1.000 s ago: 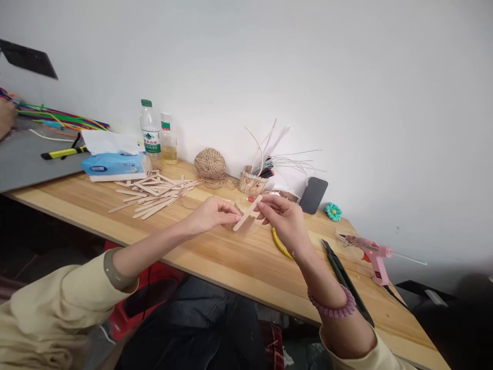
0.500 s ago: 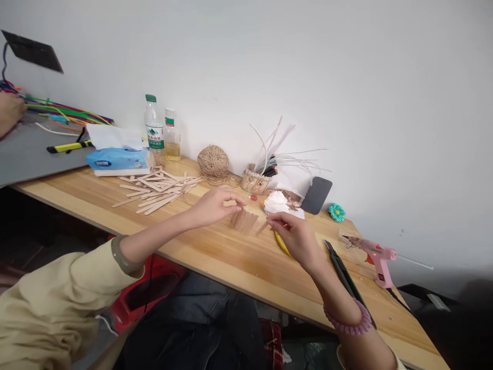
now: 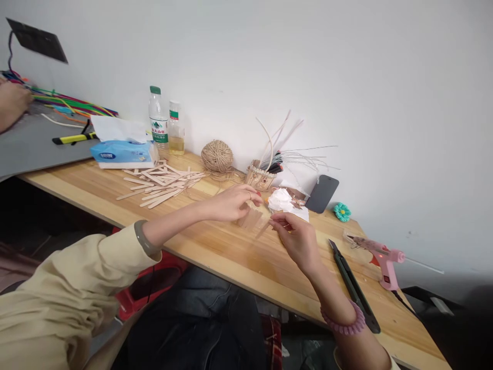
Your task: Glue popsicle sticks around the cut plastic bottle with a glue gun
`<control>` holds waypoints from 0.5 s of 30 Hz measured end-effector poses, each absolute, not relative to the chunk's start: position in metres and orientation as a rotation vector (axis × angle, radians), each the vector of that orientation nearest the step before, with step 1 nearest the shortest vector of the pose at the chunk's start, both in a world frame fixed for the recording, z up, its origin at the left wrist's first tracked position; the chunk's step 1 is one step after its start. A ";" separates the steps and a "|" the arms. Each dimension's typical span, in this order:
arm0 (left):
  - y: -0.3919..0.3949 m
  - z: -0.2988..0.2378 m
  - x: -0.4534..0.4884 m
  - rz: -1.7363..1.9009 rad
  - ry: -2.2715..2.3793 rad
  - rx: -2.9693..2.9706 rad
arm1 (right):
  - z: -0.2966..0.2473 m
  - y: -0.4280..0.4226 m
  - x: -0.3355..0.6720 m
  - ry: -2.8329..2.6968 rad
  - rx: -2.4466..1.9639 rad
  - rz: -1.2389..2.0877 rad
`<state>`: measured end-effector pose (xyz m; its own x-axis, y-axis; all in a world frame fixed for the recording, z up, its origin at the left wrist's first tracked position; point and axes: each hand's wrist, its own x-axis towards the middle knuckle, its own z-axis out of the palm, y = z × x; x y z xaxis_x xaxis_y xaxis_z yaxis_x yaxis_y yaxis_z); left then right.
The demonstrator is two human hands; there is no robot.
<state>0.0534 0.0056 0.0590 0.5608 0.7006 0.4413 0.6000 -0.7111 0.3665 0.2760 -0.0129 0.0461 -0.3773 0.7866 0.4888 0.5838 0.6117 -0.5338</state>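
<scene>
My left hand (image 3: 233,201) rests with curled fingers on a small panel of joined wooden craft sticks (image 3: 251,218) that lies on the wooden table (image 3: 215,246). Just to its right, my right hand (image 3: 296,236) pinches a single wooden stick (image 3: 265,227), slanted down toward the table next to the panel. A crumpled white tissue (image 3: 280,199) sits right behind both hands.
A pile of loose craft sticks (image 3: 162,182), a tissue pack (image 3: 121,152), two bottles (image 3: 158,121), a twine ball (image 3: 217,155), a small basket with reeds (image 3: 260,177), a phone (image 3: 322,193), a utility knife (image 3: 354,290) and a pink glue gun (image 3: 383,257) lie about. Another person's hand (image 3: 11,103) works at far left.
The stick assembly went from held up between both hands to lying on the table. My right hand drew back with one stick. The view shifted slightly right.
</scene>
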 end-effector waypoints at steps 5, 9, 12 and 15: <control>0.006 0.071 0.001 1.024 1.470 2.366 | 0.063 -0.031 0.278 -2.041 -1.063 0.339; -0.001 0.071 -0.065 0.674 2.052 2.249 | 0.062 -0.061 0.261 -2.174 -0.737 0.071; -0.015 0.059 -0.099 0.400 2.238 2.178 | 0.046 -0.071 0.239 -2.421 -0.441 -0.122; -0.029 0.044 -0.110 0.144 2.290 2.138 | 0.027 -0.064 0.220 -2.550 -0.414 -0.384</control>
